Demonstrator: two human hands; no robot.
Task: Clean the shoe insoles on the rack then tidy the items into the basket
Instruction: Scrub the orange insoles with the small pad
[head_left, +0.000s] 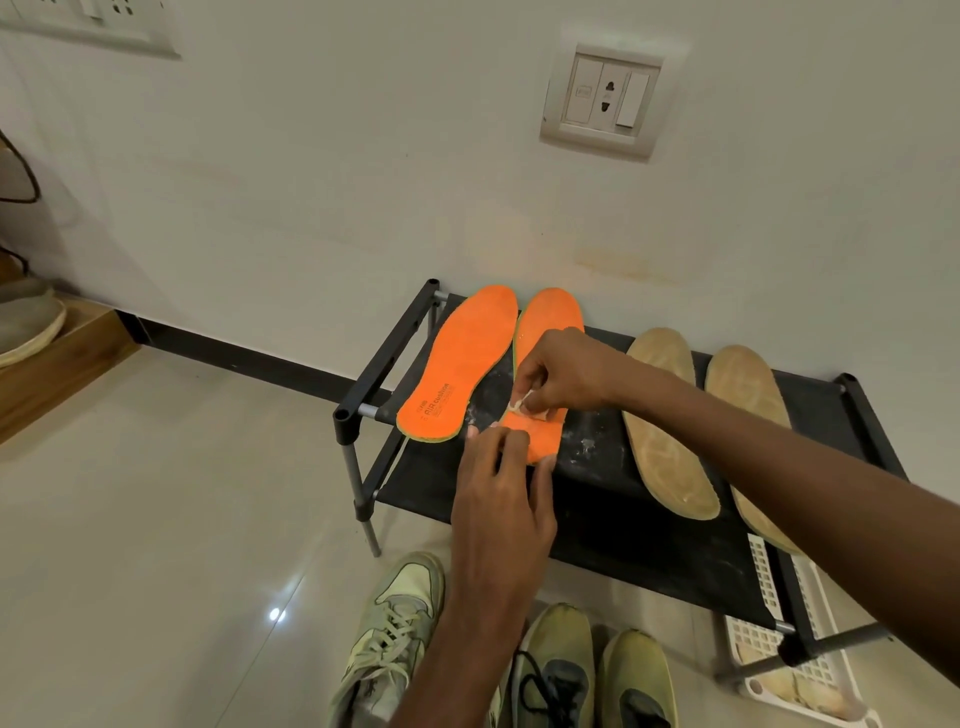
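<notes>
While the second orange insole (545, 332) lies lengthwise on the rack (613, 499), toe to the wall and heel toward the person, the right hand (561, 371) pinches a small white wipe (524, 404) on its heel half. The left hand (501, 480), nearer, pins the heel with its fingertips. Two tan insoles (670, 421) wait rightward, beside the white basket (800, 670).

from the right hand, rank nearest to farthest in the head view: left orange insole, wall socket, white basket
From the right hand:
1. Left orange insole, just to its left on the rack.
2. White basket, low right, under the rack's end.
3. Wall socket, up on the wall.
</notes>
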